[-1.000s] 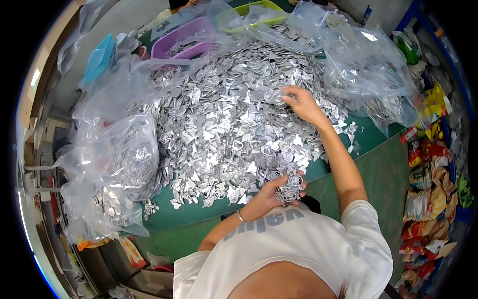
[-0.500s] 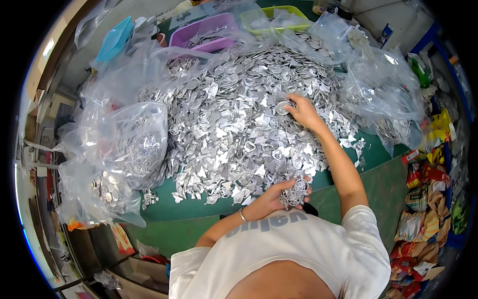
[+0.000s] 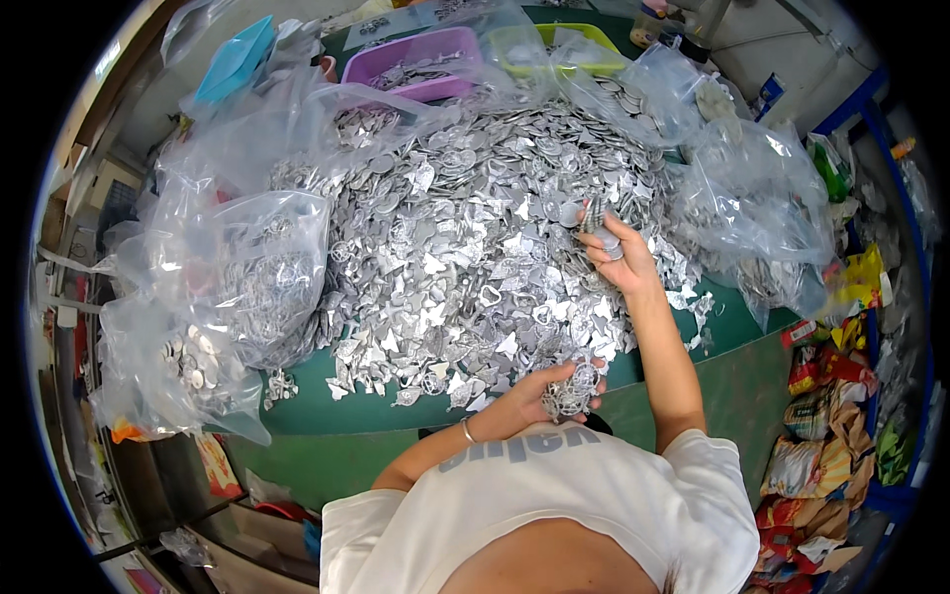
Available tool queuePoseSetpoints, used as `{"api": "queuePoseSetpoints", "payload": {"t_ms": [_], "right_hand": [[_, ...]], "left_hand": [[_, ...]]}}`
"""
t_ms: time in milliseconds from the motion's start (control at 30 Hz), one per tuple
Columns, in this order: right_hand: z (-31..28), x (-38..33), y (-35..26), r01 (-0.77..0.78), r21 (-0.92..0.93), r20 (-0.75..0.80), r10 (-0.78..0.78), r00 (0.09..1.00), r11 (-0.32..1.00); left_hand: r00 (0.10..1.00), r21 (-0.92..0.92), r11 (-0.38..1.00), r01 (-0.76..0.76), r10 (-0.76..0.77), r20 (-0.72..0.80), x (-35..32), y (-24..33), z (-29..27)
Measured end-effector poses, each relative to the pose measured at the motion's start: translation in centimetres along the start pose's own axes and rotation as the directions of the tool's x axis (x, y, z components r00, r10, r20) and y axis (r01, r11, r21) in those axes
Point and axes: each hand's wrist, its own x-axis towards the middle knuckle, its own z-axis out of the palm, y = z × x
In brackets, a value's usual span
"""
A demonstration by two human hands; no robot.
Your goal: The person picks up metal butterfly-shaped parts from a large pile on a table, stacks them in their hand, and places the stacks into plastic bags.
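Note:
A wide heap of small silver metal pieces (image 3: 445, 257), some butterfly-shaped, some round, covers the green table (image 3: 341, 414). Close to my body, over the table's near edge, my left hand (image 3: 534, 396) cups a handful of openwork metal pieces (image 3: 571, 390). My right hand (image 3: 623, 253) is raised above the right part of the heap, its fingers curled around several round metal discs (image 3: 602, 234). The discs' markings are too small to make out.
Clear plastic bags with metal pieces stand left (image 3: 267, 277) and right (image 3: 757, 188) of the heap. A purple basket (image 3: 465, 87) and a yellow-green basket (image 3: 604, 69) are at the back, a blue tray (image 3: 236, 59) at the far left. Colourful packages (image 3: 821, 445) line the right side.
My right hand has lifted from the heap and turned, now showing several discs in its fingers. My left hand still cups its handful. The whole view has shifted slightly.

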Motion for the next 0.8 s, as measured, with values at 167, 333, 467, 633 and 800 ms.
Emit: {"api": "queuePoseSetpoints", "payload": {"t_ms": [167,333,467,633,800], "right_hand": [[1.4,3.4,-0.1,-0.064,-0.987,-0.109,-0.323,0.94,0.147],[1.5,5.8,-0.2,0.002,-0.857,0.097,-0.158,0.983,-0.515],[1.6,6.3,-1.4,0.08,-0.862,0.104,-0.021,0.994,-0.5],[2.8,5.8,-1.8,-0.018,-0.88,-0.009,-0.022,1.0,-0.474],[2.7,4.9,-1.4,0.037,-0.917,0.081,-0.094,0.992,-0.398]], "left_hand": [[1.0,-0.024,1.0,-0.003,0.004,0.027,0.1,-0.2,-0.2],[1.0,0.02,0.999,-0.027,0.027,-0.009,-0.2,-0.2,0.3],[0.999,0.027,0.999,-0.039,0.039,0.02,-0.1,-0.1,0.5],[0.999,0.083,0.996,-0.039,0.04,-0.01,-0.1,-0.3,0.5],[0.996,0.116,0.992,-0.038,0.048,-0.082,-0.9,-0.2,2.6]]}}
